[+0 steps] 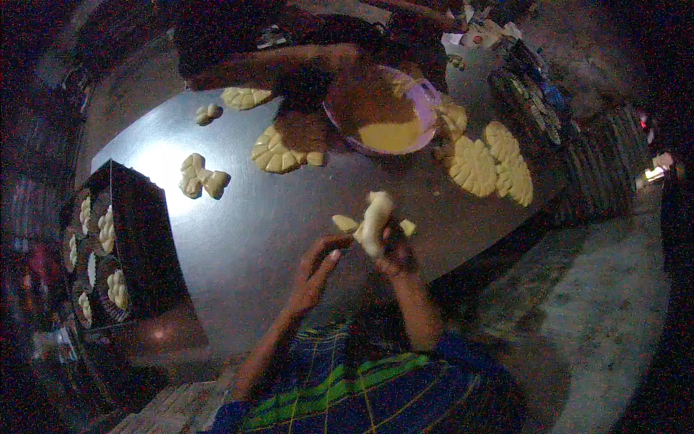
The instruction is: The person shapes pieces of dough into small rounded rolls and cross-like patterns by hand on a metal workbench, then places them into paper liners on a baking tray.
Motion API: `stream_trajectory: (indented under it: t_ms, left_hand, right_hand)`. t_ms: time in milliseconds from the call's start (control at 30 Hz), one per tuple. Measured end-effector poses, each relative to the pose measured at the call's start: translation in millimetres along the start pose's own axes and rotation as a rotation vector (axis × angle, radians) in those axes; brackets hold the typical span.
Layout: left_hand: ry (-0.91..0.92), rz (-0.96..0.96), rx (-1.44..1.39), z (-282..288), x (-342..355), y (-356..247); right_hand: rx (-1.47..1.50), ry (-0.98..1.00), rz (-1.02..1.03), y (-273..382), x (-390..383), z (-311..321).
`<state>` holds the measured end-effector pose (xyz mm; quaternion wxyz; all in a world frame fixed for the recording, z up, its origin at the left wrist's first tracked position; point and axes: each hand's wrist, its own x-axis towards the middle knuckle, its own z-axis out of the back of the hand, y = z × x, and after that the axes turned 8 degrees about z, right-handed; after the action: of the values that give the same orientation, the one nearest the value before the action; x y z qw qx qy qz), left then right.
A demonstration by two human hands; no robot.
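My right hand (397, 254) is closed around a pale, elongated lump of dough (376, 223), lifted over the near part of the table and slightly blurred. Just left of it is my left hand (315, 271), thumb and fingers apart, the fingertips close to the lump's lower end. Whether they touch it I cannot tell. A small dough piece (344, 223) lies beyond my left fingertips. Another small dough piece (408, 228) shows to the right of the held lump.
A purple basin (381, 150) with yellowish contents stands across the table (238, 239), below a co-worker's arm (282, 64). Scored dough shapes (473, 168) lie to its right, and others (275, 150) to its left, beside a bow-shaped piece (202, 177). A dark box (141, 246) holding shaped dough pieces is at left.
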<state>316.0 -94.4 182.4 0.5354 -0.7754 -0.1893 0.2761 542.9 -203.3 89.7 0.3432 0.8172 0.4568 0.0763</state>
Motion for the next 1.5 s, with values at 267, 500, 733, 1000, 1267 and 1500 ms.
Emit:
stream_trajectory:
  t_ms: [267,500,733,1000,1267,1500]
  left_hand:
    - [-0.558,0.228,0.083,86,-81,51]
    - [-0.762,0.092,-0.054,86,-114,62]
    - [-0.826,0.123,-0.115,57,-130,82]
    - [-0.855,0.132,-0.170,39,-132,85]
    - [-0.542,0.211,-0.339,34,-113,70]
    - [-0.085,0.285,-0.687,-20,-70,-8]
  right_hand:
    - [-1.513,0.775,0.213,187,185,-94]
    - [-1.740,1.125,-0.281,146,298,-53]
    - [-1.742,1.126,-0.638,124,312,-39]
    - [-1.743,1.103,-0.673,150,262,-89]
    - [-1.229,1.047,-0.347,154,136,-158]
    - [-0.598,0.728,-0.283,40,-24,-167]
